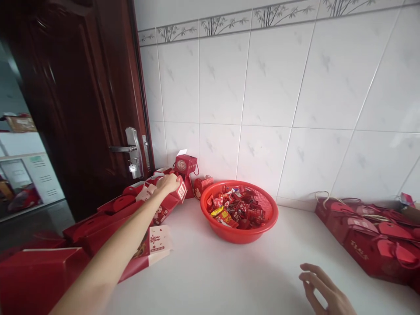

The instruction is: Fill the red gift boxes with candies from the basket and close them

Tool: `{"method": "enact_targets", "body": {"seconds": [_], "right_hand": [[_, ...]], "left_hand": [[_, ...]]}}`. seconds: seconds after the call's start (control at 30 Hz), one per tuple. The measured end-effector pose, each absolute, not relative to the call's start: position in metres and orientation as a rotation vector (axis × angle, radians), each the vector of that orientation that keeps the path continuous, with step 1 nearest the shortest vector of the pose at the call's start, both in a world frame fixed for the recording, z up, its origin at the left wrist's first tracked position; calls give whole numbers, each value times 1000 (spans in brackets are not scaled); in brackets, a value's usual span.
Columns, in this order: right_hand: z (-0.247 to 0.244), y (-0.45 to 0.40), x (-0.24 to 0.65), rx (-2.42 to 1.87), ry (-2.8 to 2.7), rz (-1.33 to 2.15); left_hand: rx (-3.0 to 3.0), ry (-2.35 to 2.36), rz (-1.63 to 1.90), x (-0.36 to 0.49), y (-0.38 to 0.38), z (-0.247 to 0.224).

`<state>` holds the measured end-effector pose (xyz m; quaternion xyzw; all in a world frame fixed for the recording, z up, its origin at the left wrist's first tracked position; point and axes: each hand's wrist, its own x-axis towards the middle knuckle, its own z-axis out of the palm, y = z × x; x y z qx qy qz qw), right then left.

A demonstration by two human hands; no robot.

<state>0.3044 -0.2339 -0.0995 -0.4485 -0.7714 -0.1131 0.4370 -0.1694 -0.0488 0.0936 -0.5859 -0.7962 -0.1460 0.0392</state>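
Note:
My left hand (169, 183) reaches far forward on the left, its fingers closed on a red box (180, 191) with a white label, among other red boxes. Over the white tabletop (210, 275) at the lower right is my right hand (328, 291), fingers apart and curved, holding nothing. Between the hands, nearer the wall, sits a red plastic basket (238, 236) of wrapped candies (241, 210). A small red box (185, 164) with an open white flap rests on top of another box just beyond my left hand.
Red gift boxes (108, 223) crowd the left side. More boxes with cord handles (357, 236) stand at the right. A flat printed carton piece (159, 239) lies left of the basket. A dark wooden door (95, 100) and tiled wall (269, 87) bound the back.

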Motion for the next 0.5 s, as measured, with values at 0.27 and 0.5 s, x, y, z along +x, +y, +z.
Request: {"method": "enact_targets", "body": {"seconds": [0.27,0.5], "right_hand": [[-101,-241,316,-1269,-1956,-64],[-92,-242,314,-1294,-1898,-38]], "left_hand": [[-1837,-2138,-877,-146,-98,127],[-2262,-1567,-1273,-122,-140,133]]}}
